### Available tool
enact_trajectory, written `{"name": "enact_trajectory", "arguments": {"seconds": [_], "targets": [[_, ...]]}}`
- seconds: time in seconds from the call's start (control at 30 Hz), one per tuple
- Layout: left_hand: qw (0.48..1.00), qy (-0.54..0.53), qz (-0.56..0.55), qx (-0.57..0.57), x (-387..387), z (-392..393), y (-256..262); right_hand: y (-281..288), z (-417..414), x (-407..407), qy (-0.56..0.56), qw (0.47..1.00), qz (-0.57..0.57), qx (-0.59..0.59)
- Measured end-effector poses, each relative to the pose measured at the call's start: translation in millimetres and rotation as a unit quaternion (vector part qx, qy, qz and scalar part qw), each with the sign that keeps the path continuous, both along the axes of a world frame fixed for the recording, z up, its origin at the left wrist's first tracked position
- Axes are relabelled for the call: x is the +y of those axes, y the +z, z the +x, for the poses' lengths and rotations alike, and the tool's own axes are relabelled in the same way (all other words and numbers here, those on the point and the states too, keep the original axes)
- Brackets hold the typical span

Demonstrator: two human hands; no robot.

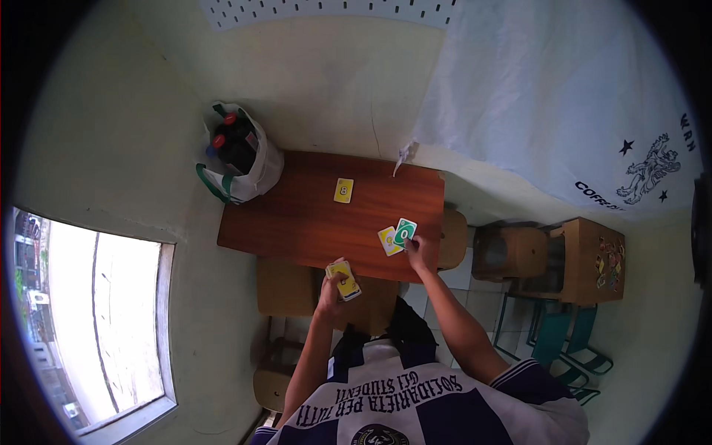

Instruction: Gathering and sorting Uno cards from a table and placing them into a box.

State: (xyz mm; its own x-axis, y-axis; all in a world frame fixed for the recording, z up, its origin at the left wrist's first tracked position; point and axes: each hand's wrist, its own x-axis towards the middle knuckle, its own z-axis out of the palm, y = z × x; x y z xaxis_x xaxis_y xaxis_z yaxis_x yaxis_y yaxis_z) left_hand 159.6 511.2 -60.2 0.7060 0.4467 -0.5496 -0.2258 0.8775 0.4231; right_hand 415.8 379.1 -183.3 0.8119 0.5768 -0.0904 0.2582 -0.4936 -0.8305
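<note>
My left hand (332,290) holds a stack of playing cards (347,285) just off the table's near edge, with a yellow card face up on top and the thumb across it. On the right part of the brown wooden table (289,222), my right hand (417,248) grips a green card (406,231) bearing a zero by its lower edge. The green card overlaps a yellow card (389,241); whether it touches that card cannot be told. Another yellow card (344,190), marked with an eight, lies face up by itself towards the table's far side.
A white bag (267,172) with green handles and dark red-capped bottles (239,147) stands at the table's far left corner. Brown stools (285,286) sit along the near edge and the right end. A white sheet (500,111) hangs behind; teal chairs (552,334) are at right.
</note>
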Motion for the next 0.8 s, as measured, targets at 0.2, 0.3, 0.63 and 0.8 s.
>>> {"name": "enact_trajectory", "arguments": {"seconds": [0.2, 0.3, 0.63, 0.8], "targets": [[0.992, -0.046, 0.096, 0.066, -3.5, 10.0, -6.1, 112.7, -63.8, 19.6, 0.271, 0.928, 0.048, 0.25], [0.988, -0.063, 0.134, 0.049, -3.9, 3.7, -22.2, 103.0, -60.6, 31.9, 0.21, 0.947, -0.039, 0.238], [0.999, -0.044, 0.014, 0.012, -9.6, -11.6, 8.8, 12.5, -38.7, 20.9, 0.096, 0.973, -0.164, -0.129], [0.993, -0.015, 0.095, 0.073, -6.9, 8.6, 13.7, 30.9, -43.8, 18.5, 0.133, 0.948, 0.057, 0.285]]}}
